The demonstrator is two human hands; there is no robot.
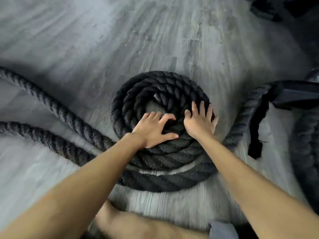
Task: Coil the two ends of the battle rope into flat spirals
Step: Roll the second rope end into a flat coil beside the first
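- One grey plank floor [155,40] extends beyond the left hand [153,128] and right hand [201,123].
- One battle rope spiral [155,166] lies flat on the floor, directly under both hands.
- Two loose rope lengths [51,107] run off left of the left hand.
- Both hands: fingers spread wide, pressing on the spiral's turns.

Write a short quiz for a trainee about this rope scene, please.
1. True or false: the left hand and the right hand both rest on the coil.
2. The floor is: A grey planks; B green carpet; C red tiles.
3. Which hand's fingers reach the coil's middle hole?
Key: 1 true; 2 A; 3 left.
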